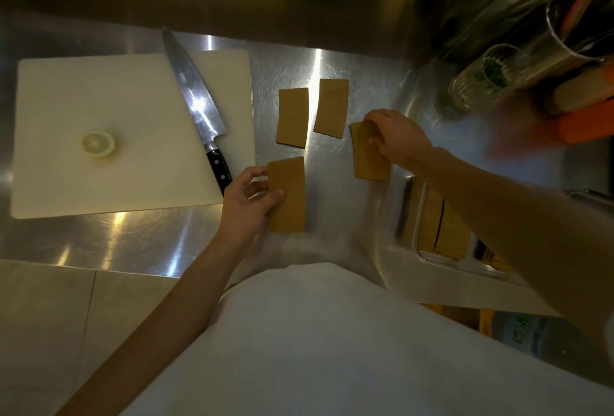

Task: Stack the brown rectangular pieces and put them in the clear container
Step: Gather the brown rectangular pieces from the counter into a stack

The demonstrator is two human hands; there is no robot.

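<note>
One brown piece is pinched by the closed left hand, another by the right hand — presumably for stacking; two lie farther off, the clear container near-right.

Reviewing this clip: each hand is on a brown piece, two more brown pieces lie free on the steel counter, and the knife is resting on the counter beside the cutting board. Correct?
Not quite: the head view shows the knife lying on the cutting board, not beside it. The rest holds.
</note>
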